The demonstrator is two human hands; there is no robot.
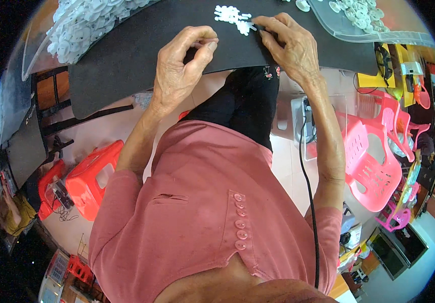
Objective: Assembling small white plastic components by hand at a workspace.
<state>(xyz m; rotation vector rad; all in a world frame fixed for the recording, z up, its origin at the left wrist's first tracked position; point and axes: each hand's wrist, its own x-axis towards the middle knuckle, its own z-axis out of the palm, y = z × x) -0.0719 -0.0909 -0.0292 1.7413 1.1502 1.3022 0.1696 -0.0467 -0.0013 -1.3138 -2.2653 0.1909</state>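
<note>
A black mat (pixel 141 45) covers the table in front of me. A small cluster of white round plastic pieces (pixel 232 17) lies on it near the far edge. My right hand (pixel 291 43) rests on the mat beside the cluster, its fingertips touching the nearest white pieces. My left hand (pixel 184 63) hovers over the mat's near edge with thumb and fingers pinched together; whether a small piece sits between them I cannot tell.
A clear bag heaped with white pieces (pixel 81 25) lies at the left, and another clear bag of them (pixel 364 17) at the right. Pink plastic chairs (pixel 374 151) stand at my right, a red stool (pixel 93 179) at my left. A black cable (pixel 308 192) hangs down my front.
</note>
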